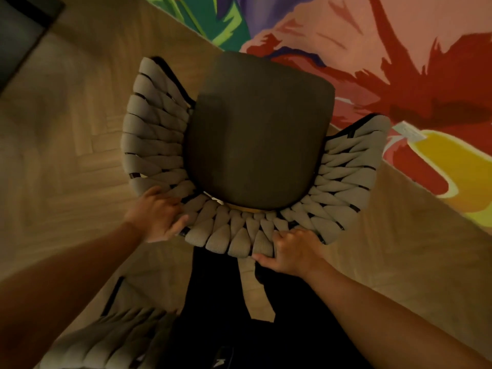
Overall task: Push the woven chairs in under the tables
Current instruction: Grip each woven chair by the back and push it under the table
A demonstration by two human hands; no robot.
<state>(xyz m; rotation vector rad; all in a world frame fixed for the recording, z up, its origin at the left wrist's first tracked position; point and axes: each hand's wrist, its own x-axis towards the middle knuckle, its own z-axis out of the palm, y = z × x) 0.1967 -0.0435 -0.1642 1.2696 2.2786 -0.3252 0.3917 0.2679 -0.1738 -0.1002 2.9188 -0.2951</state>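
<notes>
The grey rope-woven curved-back chair (234, 233) is gripped at its back rim by curled fingers: left hand (155, 217) at eight o'clock of the dark seat cushion (258, 134), right hand (292, 254) near six.

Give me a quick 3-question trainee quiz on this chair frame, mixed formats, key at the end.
1. True or false: the left hand hangs free of the woven chair.
2. Which part of that chair does the right hand grip? A) a leg B) the woven backrest rim C) the dark seat cushion
3. Fill in: a second woven chair shows at the bottom ____ of the view.
Key: 1 false, it grips the backrest rim too; 2 B; 3 left.
</notes>
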